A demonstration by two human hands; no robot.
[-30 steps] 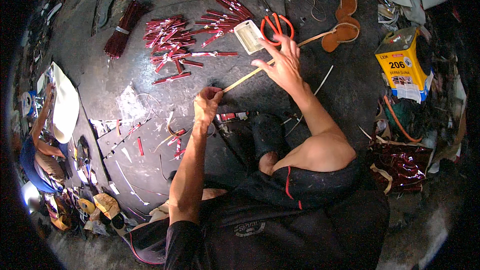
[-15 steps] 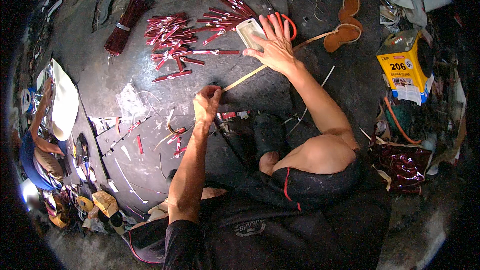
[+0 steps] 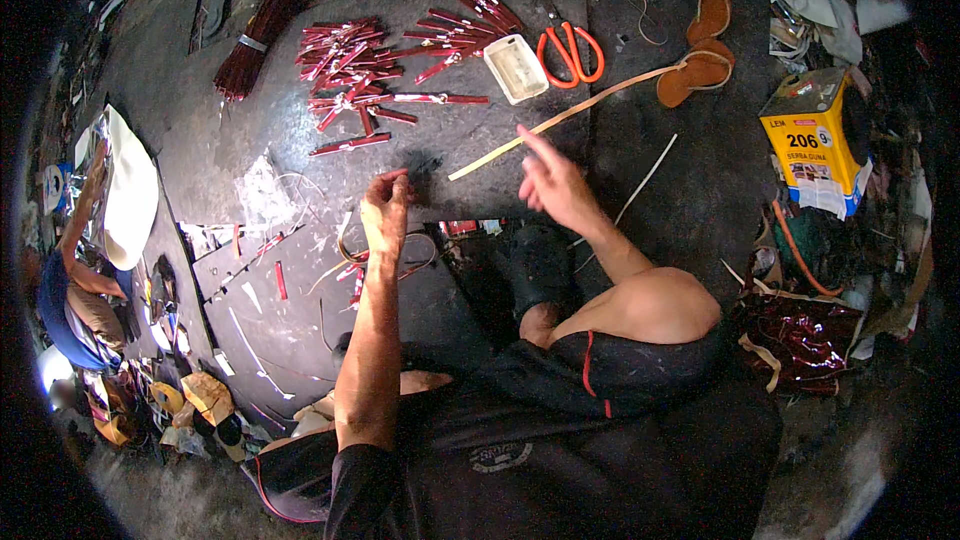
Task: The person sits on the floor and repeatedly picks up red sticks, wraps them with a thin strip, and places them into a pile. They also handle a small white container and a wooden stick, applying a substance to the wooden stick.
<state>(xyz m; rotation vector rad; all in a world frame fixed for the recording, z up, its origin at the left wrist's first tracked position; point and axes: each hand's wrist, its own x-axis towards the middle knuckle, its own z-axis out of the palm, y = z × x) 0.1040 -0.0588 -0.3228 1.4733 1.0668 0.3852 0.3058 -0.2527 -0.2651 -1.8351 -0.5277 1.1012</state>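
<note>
A tan strip (image 3: 590, 102) lies across the dark work surface, its pale end bare and its other end over a brown sandal (image 3: 690, 78). My left hand (image 3: 383, 215) is just left of that pale end, apart from it, fingers curled together; whatever they may hold is hidden. Slightly blurred, my right hand (image 3: 560, 190) has its index finger stretched out beside the strip; nothing shows in it. Beyond it are a small white rectangular tray (image 3: 517, 70) and orange-handled scissors (image 3: 571, 55).
Shiny dark-red strips lie in heaps (image 3: 345, 65), with a tied dark-red bundle (image 3: 250, 50) to their left. A second sandal (image 3: 711, 12) is far right. A yellow can (image 3: 815, 145) stands at the right. At the left edge, another person's arm (image 3: 85, 200) is beside a white sheet (image 3: 132, 195).
My right hand has lifted off the tray and scissors and come nearer to me. My left hand has let go of the strip's pale end and shifted slightly left.
</note>
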